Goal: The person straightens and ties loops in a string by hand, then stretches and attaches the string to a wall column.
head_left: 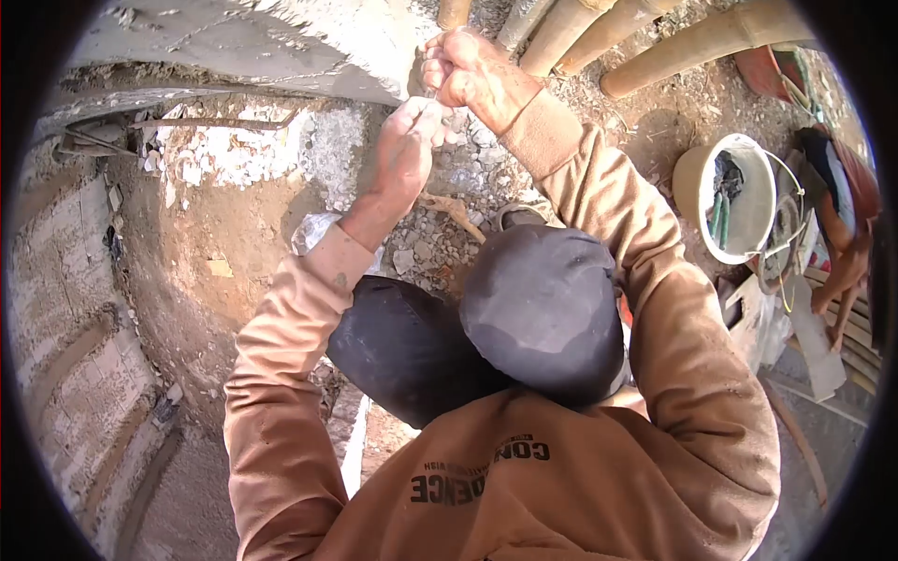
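Note:
My left hand (409,142) is closed, its fingers pinched together, near the lower corner of a grey plastered wall (281,42). Just above and to its right, my right hand (465,72) is curled with the fingers drawn in. The two hands almost touch. Something thin may run between them, but it is too small and bright to make out. Beneath them the ground (421,243) is strewn with grey rubble and chips. A piece of clear plastic (313,231) lies beside my left wrist.
Several bamboo poles (566,33) stand at the top right. A white bucket (697,192) with dark items inside stands on the right. Beyond it a person's arm (847,271) shows. A rough block wall (70,346) runs along the left. A stick (454,213) lies before my knees.

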Demonstrator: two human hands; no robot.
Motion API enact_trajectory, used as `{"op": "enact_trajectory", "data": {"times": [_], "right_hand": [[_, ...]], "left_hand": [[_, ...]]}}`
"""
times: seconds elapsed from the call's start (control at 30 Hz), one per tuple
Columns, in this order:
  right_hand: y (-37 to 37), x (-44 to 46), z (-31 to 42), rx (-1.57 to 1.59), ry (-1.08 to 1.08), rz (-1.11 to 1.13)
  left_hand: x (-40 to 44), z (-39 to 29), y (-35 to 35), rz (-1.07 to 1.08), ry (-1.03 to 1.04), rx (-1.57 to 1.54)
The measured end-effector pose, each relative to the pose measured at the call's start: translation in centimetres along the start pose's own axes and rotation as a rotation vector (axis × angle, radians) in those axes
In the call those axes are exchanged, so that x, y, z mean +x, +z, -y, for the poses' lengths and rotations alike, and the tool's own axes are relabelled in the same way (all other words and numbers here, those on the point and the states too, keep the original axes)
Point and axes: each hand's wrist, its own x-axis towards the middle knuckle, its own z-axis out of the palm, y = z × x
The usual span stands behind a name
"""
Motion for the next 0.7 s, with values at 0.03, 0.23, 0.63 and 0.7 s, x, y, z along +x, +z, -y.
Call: {"op": "enact_trajectory", "data": {"times": [0.03, 0.23, 0.63, 0.7], "right_hand": [[0.4, 0.6, -0.1, 0.038, -0.024, -0.044], [2.4, -1.4, 2.1, 0.2, 0.058, -0.156], [3.1, -8.5, 2.6, 0.371, 0.204, -0.052], [3.1, -11.3, 3.2, 0.395, 0.188, 0.002]], "left_hand": [[-1.6, -1.5, 0.2, -0.045, 0.014, -0.052], [-9.9, -12.7, 4.0, -0.214, -0.12, -0.226], [-2.4, -24.4, 8.7, -0.438, -0.378, -0.53], [-1.1, -24.0, 8.4, -0.433, -0.421, -0.522]]}}
